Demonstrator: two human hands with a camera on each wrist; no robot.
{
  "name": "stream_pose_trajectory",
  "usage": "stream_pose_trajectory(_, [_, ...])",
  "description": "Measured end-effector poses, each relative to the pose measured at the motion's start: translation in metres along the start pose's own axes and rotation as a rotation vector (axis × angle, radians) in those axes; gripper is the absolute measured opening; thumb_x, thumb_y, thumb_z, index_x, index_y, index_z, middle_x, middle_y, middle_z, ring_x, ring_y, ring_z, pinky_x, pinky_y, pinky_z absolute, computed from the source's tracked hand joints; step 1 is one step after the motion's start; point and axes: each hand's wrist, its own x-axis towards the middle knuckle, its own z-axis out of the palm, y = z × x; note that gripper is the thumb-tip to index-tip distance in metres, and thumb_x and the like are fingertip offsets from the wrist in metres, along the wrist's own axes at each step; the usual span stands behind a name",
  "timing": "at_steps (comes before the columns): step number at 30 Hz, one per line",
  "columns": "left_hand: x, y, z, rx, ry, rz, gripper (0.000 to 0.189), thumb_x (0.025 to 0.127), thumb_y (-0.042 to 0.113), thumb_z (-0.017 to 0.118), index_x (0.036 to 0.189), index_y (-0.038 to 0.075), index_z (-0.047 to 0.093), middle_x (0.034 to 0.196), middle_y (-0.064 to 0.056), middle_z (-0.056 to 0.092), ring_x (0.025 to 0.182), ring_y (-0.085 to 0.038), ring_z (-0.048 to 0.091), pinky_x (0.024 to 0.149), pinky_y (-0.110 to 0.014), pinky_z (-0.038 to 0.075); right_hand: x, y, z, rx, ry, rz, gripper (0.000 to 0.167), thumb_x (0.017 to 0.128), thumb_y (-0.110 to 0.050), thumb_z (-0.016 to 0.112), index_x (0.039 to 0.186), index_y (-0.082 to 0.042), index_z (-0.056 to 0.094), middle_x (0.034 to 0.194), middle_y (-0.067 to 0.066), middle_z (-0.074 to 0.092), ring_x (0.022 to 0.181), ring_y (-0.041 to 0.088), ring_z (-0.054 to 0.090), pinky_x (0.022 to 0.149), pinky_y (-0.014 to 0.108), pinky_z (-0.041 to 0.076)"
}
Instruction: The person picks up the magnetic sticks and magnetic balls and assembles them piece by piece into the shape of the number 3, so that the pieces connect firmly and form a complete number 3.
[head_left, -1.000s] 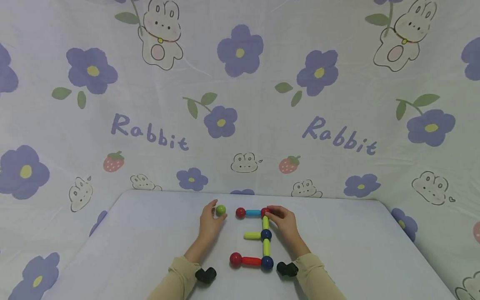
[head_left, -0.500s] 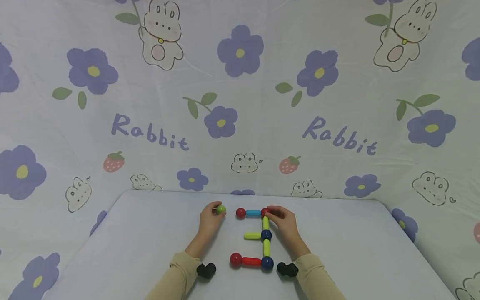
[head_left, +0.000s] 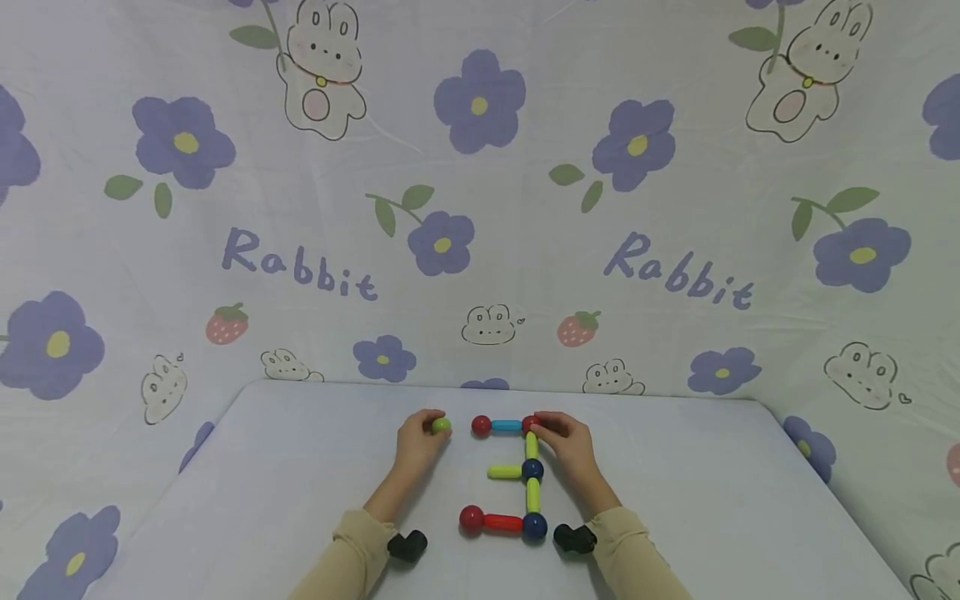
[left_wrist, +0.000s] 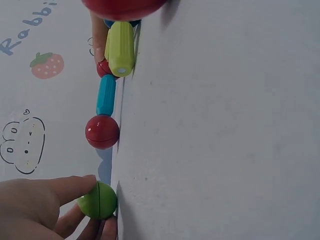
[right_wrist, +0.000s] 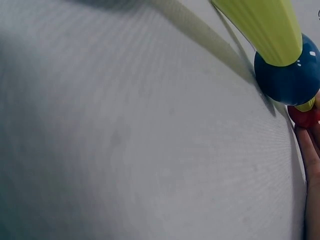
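A figure of rods and balls lies flat on the white table (head_left: 300,467). Its top row is a red ball (head_left: 481,426), a blue rod (head_left: 507,426) and a second red ball (head_left: 530,422). Two yellow-green rods (head_left: 532,446) run down through a dark blue ball (head_left: 532,469) to another dark blue ball (head_left: 534,526). My left hand (head_left: 420,446) pinches a green ball (head_left: 441,425) (left_wrist: 98,200) just left of the top row. My right hand (head_left: 567,442) pinches the top right red ball (right_wrist: 305,116).
A yellow-green rod (head_left: 504,472) sticks out left from the middle blue ball. A red rod (head_left: 502,522) and red ball (head_left: 471,518) form the bottom row. A printed flower-and-rabbit cloth (head_left: 480,208) hangs behind the table. Black wrist cameras (head_left: 407,546) sit on both sleeves.
The left hand has lowered the green ball slightly toward the table surface and its forearm has drawn a little left. The right hand and the figure have not moved.
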Motion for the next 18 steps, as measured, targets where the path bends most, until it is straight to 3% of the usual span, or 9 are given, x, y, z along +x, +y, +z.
stream_pose_trajectory(10, [-0.014, 0.008, -0.003, -0.027, -0.091, -0.042, 0.030, 0.078, 0.002, 0.074, 0.107, 0.000, 0.069, 0.104, -0.016, 0.069, 0.096, -0.025, 0.062, 0.085, -0.037, 0.052, 0.001, 0.003, -0.001, -0.013, -0.002, -0.006, 0.032, 0.088, -0.020, 0.072, 0.119, -0.012, 0.068, 0.120, 0.008, 0.069, 0.113, 0.021, 0.062, 0.101, 0.039, 0.050])
stream_pose_trajectory(18, [-0.025, 0.014, -0.004, -0.010, -0.193, -0.029, 0.030, 0.081, 0.003, 0.073, 0.110, 0.003, 0.068, 0.109, -0.015, 0.068, 0.099, -0.025, 0.064, 0.088, -0.037, 0.056, 0.002, 0.004, -0.001, -0.008, -0.006, -0.005, 0.032, 0.088, -0.020, 0.072, 0.119, -0.012, 0.068, 0.119, 0.008, 0.069, 0.113, 0.021, 0.062, 0.100, 0.038, 0.051])
